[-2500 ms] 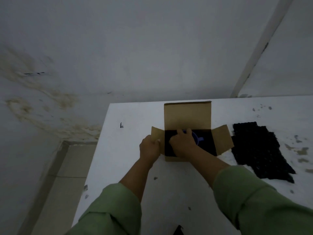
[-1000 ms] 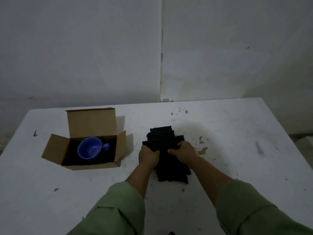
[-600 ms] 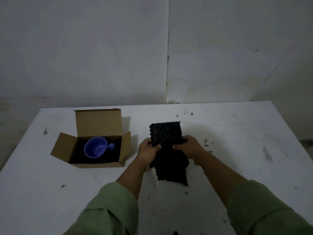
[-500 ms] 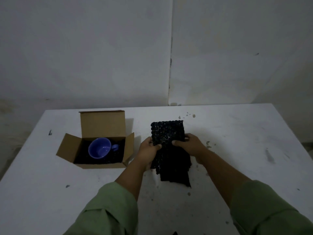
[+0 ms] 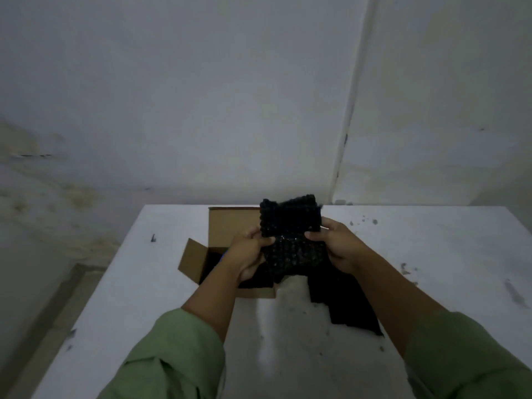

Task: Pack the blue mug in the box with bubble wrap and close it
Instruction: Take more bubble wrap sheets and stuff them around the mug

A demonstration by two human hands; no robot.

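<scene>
I grip the black bubble wrap (image 5: 290, 243) with both hands (image 5: 290, 249), fingers curled round it; the open box (image 5: 230, 226) lies just beneath, toward my left hand (image 5: 247, 254).

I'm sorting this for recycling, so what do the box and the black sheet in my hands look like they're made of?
The box: plain brown cardboard, matte, with creased fold-out flaps. The black sheet, held by the left hand and the right hand: probably plastic bubble wrap, its surface a bumpy grid with faint glints; the dim light leaves this uncertain.
</scene>
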